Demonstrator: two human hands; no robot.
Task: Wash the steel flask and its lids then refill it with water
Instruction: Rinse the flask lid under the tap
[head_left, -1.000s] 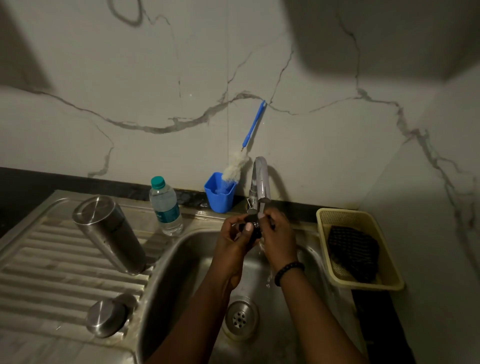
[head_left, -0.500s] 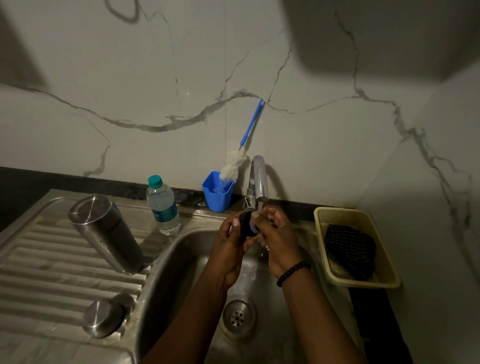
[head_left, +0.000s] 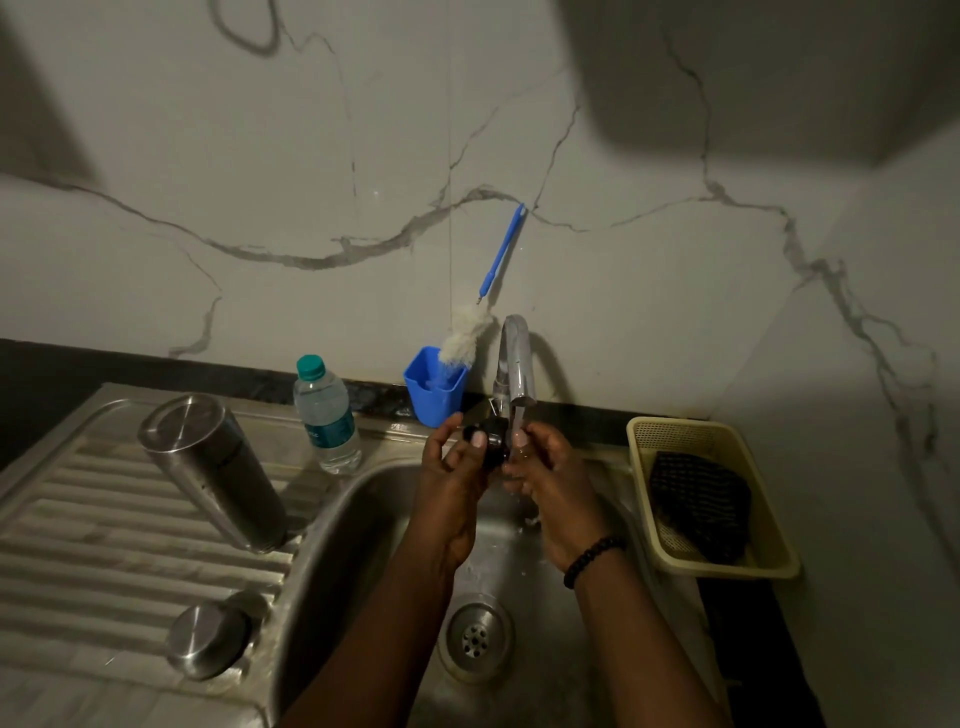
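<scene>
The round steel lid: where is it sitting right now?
In the head view, the round steel lid lies lower left on the ridged drainboard, beside the sink basin, in front of the steel flask.

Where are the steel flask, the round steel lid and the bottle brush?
steel flask (head_left: 215, 470): head view, middle of its body.
round steel lid (head_left: 208, 640): head view, its flat top.
bottle brush (head_left: 503, 250): head view, its blue handle.

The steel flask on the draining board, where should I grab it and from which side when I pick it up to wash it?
Grip the steel flask round the middle of its smooth round body, from the sink side. It stands with its closed end up, leaning in this wide view. The water bottle stands close behind, so come in from the front. The left hand is nearer, though it holds the black inner lid.
</scene>
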